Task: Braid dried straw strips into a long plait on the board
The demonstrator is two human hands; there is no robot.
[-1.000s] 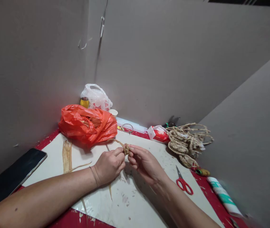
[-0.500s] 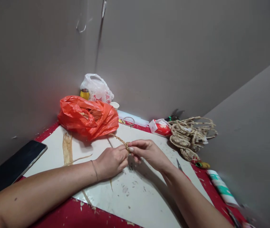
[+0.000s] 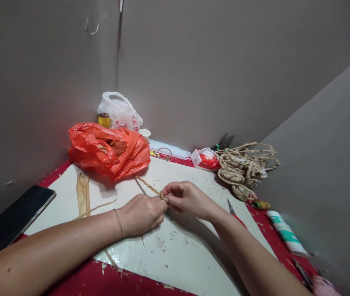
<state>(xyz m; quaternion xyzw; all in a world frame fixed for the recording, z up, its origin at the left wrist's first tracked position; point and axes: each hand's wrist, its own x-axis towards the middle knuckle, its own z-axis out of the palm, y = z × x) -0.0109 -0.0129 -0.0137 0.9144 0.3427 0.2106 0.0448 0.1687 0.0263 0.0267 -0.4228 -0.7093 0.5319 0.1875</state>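
A thin braided straw cord [image 3: 148, 186] runs from near the orange plastic bag down into my two hands. My left hand [image 3: 146, 213] is closed around its near end, fingers curled and partly hidden. With thumb and fingertips, my right hand [image 3: 185, 199] pinches the cord at the same spot, the two hands touching. Beside my left forearm lie a flat tan strip of dried fibre [image 3: 83, 193] and a thin loose strand [image 3: 99, 206]. Under the hands spreads a white sheet [image 3: 175, 259] scattered with small scraps.
The orange plastic bag [image 3: 110, 154] holds more fibre. A phone [image 3: 14, 220] lies left. Right are scissors [image 3: 235, 211], coiled straw rope [image 3: 242, 168], a red tissue pack [image 3: 205, 159] and a white-and-green roll [image 3: 286, 232]. Grey walls [image 3: 193, 74] close in the back.
The view has shifted slightly to the right. My right fingers have changed their pinch on the cord, and more of the braid shows between my hands and the bag.
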